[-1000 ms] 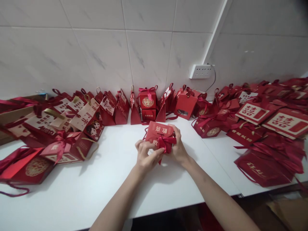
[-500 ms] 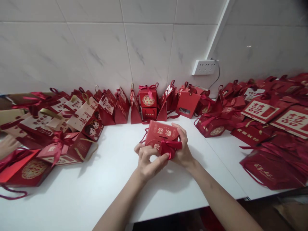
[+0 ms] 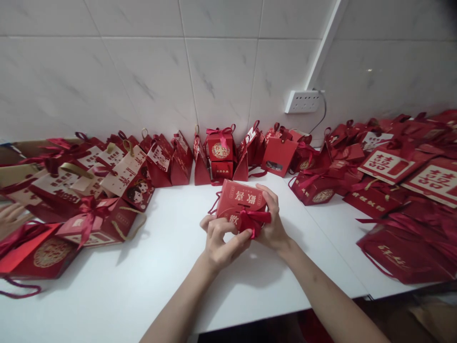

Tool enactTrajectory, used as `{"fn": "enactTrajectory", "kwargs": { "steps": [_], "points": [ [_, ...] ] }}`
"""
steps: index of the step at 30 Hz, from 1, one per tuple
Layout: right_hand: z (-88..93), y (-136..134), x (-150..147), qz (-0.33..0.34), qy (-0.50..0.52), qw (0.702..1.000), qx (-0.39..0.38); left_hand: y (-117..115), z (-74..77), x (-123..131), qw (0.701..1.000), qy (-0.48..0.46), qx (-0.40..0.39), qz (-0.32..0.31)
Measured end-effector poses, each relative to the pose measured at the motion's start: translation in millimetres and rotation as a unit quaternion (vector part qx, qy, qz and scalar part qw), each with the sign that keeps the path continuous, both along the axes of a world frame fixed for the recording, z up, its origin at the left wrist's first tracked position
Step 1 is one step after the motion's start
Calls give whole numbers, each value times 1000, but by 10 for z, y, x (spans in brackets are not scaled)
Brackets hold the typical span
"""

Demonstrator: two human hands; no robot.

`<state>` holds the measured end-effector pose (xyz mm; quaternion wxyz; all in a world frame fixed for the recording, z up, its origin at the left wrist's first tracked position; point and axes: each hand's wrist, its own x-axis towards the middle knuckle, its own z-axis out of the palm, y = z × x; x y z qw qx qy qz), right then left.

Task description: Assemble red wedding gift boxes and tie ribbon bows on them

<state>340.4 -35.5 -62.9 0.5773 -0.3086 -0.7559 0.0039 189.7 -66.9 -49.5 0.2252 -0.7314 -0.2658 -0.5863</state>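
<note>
A small red gift box [image 3: 241, 194] with pale Chinese characters is held a little above the white table, its printed top tilted towards me. On its front is a dark red satin ribbon [image 3: 252, 222], tied in a bow. My left hand [image 3: 223, 240] is curled round the box's near left side, and its thumb tip touches the lower part of the ribbon. Round the right side wraps my right hand [image 3: 273, 221], fingers along the edge. The palm side of both hands is hidden. A red cord handle [image 3: 214, 205] sticks out at the box's left.
Red gift boxes with bows [image 3: 96, 221] crowd the left, where another person's hand [image 3: 13, 216] shows at the edge. Upright boxes [image 3: 221, 150] line the tiled wall. More boxes [image 3: 385, 164] are piled right, below a white power strip [image 3: 303, 101]. The table's front edge [image 3: 271, 314] is near.
My hands and the box stay almost in place, with the box's top tilted slightly. The other person's hand at the left has shifted slightly. The view has moved a little.
</note>
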Motion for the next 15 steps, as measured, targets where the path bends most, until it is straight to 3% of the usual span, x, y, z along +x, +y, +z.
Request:
{"fn": "enactTrajectory", "kwargs": {
  "steps": [15],
  "points": [
    [-1, 7, -12, 1, -5, 1000, 4, 4, -9, -8, 1000, 1, -19, -12]
  ]
}}
